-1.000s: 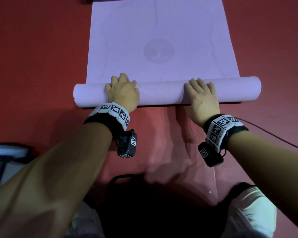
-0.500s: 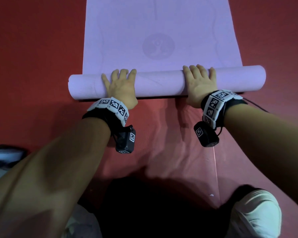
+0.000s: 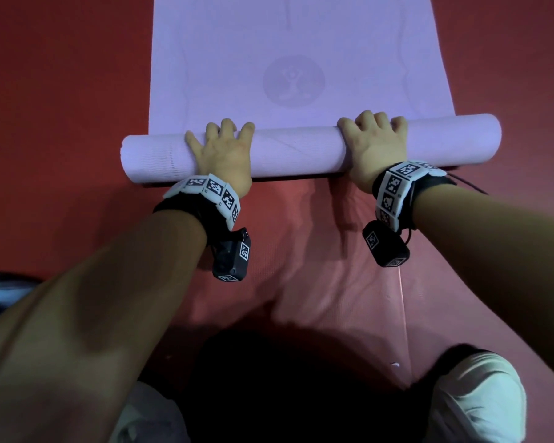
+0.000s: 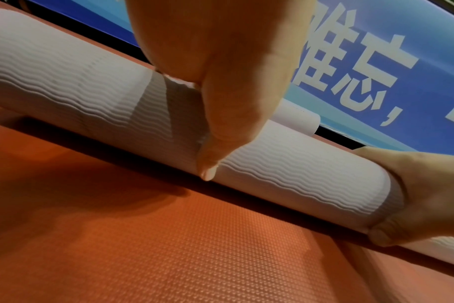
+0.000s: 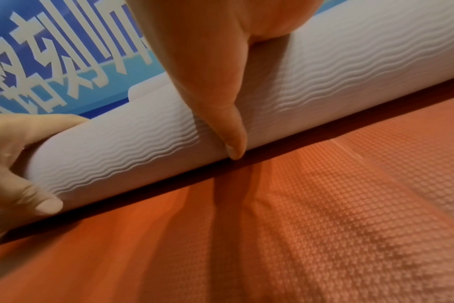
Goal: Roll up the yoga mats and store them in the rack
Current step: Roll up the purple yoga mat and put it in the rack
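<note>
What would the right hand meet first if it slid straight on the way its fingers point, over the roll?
The right hand would likely drop off the roll onto the mat's flat, unrolled stretch.

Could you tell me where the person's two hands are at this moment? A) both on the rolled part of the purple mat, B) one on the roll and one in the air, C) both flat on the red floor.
A: the left hand and right hand both curl over the purple mat roll.
</note>
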